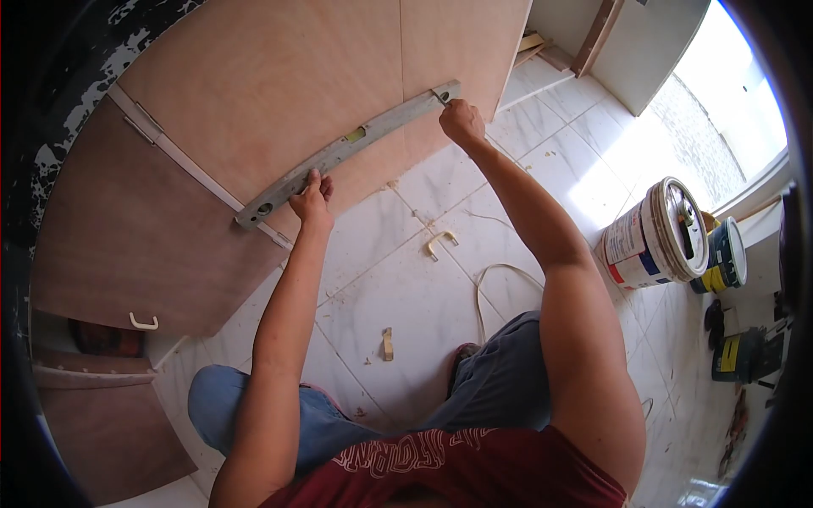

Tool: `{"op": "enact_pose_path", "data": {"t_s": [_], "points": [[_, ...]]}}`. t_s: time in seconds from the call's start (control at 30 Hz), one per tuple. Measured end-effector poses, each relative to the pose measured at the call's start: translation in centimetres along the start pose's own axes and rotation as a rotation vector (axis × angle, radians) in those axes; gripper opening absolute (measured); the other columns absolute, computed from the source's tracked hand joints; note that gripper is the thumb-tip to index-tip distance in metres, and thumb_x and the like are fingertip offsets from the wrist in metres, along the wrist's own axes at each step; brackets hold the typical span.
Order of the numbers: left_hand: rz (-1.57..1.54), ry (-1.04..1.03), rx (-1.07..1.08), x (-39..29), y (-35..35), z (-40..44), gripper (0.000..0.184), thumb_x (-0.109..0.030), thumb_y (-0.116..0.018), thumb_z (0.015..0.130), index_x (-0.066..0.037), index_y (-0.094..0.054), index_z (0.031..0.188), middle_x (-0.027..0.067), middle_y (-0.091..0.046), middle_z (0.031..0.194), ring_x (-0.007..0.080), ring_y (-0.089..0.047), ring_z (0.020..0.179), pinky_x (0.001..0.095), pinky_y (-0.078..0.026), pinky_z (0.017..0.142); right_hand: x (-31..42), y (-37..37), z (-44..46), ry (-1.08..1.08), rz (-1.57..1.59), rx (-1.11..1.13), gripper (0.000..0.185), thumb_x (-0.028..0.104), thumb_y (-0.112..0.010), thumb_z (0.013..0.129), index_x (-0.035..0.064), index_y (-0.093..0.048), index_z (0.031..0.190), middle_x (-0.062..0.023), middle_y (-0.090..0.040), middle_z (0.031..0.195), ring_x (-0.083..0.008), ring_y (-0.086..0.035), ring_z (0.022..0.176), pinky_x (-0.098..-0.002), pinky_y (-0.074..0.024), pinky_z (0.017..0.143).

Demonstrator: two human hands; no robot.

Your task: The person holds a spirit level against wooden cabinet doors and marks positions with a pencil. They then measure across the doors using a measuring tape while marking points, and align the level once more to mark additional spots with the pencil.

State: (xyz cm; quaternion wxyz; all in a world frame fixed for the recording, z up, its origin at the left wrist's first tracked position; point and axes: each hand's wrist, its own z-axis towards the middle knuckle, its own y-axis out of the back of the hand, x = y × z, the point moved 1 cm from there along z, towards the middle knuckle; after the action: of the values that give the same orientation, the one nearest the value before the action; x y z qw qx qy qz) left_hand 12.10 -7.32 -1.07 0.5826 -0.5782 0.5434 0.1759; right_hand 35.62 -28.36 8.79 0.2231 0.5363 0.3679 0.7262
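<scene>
A long grey spirit level point(326, 157) lies at a slant against the light plywood panel point(279, 76), its yellow-green vial point(356, 134) near the middle. My left hand point(313, 201) grips the level's lower edge left of the vial, thumb on its face. At the level's far right end my right hand point(462, 124) is closed, fingers bunched together. A thin dark tip shows just beyond those fingers, over the level's end hole; what it belongs to is hidden.
On the tiled floor lie a cream pull handle point(441, 244), a wood scrap point(388, 345) and a looped cable point(500, 269). Right stand a white bucket point(631, 241) and a dark bucket point(724, 254). A brown cabinet door point(135, 229) with a handle point(144, 322) is left.
</scene>
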Motion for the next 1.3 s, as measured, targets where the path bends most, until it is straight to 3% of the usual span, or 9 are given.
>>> {"op": "enact_pose_path", "data": {"t_s": [0.3, 0.5, 0.6, 0.67, 0.83, 1.13, 1.3], "points": [[-0.009, 0.003, -0.009, 0.0, -0.1, -0.1, 0.024, -0.011, -0.070, 0.090, -0.005, -0.056, 0.109, 0.0056, -0.066, 0.086, 0.0143, -0.066, 0.071, 0.0282, -0.056, 0.067, 0.4, -0.3, -0.9, 0.120, -0.068, 0.067, 0.027, 0.016, -0.050, 0.086, 0.0105, -0.070, 0.103, -0.0222, -0.068, 0.100, -0.0413, -0.065, 0.096, -0.0480, -0.0522, 0.082], [0.001, -0.003, -0.014, -0.1, -0.1, -0.4, 0.021, -0.011, -0.070, 0.089, -0.005, -0.058, 0.105, 0.0050, -0.066, 0.085, 0.0147, -0.067, 0.072, 0.0297, -0.056, 0.071, -1.4, 0.3, -0.2, 0.251, -0.133, -0.029, 0.030, 0.015, -0.051, 0.086, 0.0165, -0.071, 0.108, -0.0184, -0.070, 0.097, -0.0378, -0.067, 0.092, -0.0461, -0.0532, 0.080], [-0.006, -0.008, -0.008, 0.1, 0.1, 0.0, 0.022, -0.011, -0.070, 0.089, -0.005, -0.057, 0.106, 0.0052, -0.066, 0.086, 0.0141, -0.066, 0.071, 0.0287, -0.055, 0.069, -2.0, 1.3, 0.6, 0.205, -0.181, -0.043, 0.031, 0.015, -0.052, 0.086, 0.0179, -0.072, 0.110, -0.0177, -0.070, 0.095, -0.0372, -0.068, 0.091, -0.0449, -0.0535, 0.078], [-0.025, -0.001, 0.002, 0.2, 0.1, 0.2, 0.027, -0.011, -0.070, 0.090, -0.005, -0.055, 0.111, 0.0058, -0.066, 0.087, 0.0132, -0.065, 0.069, 0.0271, -0.055, 0.065, -2.2, 1.8, 0.8, 0.152, -0.173, -0.054, 0.028, 0.015, -0.051, 0.086, 0.0165, -0.073, 0.104, -0.0171, -0.071, 0.094, -0.0366, -0.068, 0.090, -0.0443, -0.0535, 0.078], [0.009, -0.003, 0.002, -0.2, -0.1, -0.3, 0.019, -0.011, -0.070, 0.089, -0.006, -0.058, 0.103, 0.0044, -0.066, 0.085, 0.0142, -0.066, 0.071, 0.0298, -0.056, 0.070, -1.9, 1.9, 1.3, 0.140, -0.203, -0.065, 0.026, 0.015, -0.051, 0.085, 0.0127, -0.073, 0.099, -0.0173, -0.071, 0.094, -0.0377, -0.068, 0.089, -0.0451, -0.0535, 0.078], [-0.008, -0.013, -0.009, 0.0, -0.2, -0.3, 0.024, -0.011, -0.070, 0.089, -0.008, -0.056, 0.108, 0.0040, -0.066, 0.085, 0.0137, -0.066, 0.070, 0.0290, -0.056, 0.067, 0.6, 1.8, -0.1, 0.169, -0.147, 0.111, 0.029, 0.015, -0.050, 0.084, 0.0059, -0.069, 0.104, -0.0234, -0.068, 0.103, -0.0414, -0.064, 0.101, -0.0464, -0.0515, 0.085], [0.001, -0.007, 0.012, -0.1, 0.0, -0.2, 0.025, -0.011, -0.069, 0.090, -0.003, -0.056, 0.109, 0.0062, -0.067, 0.087, 0.0142, -0.067, 0.070, 0.0260, -0.055, 0.063, -0.9, 1.5, 1.9, -0.014, -0.127, 0.074, 0.031, 0.017, -0.050, 0.085, 0.0067, -0.067, 0.109, -0.0231, -0.065, 0.112, -0.0419, -0.062, 0.106, -0.0466, -0.0502, 0.088]]}}
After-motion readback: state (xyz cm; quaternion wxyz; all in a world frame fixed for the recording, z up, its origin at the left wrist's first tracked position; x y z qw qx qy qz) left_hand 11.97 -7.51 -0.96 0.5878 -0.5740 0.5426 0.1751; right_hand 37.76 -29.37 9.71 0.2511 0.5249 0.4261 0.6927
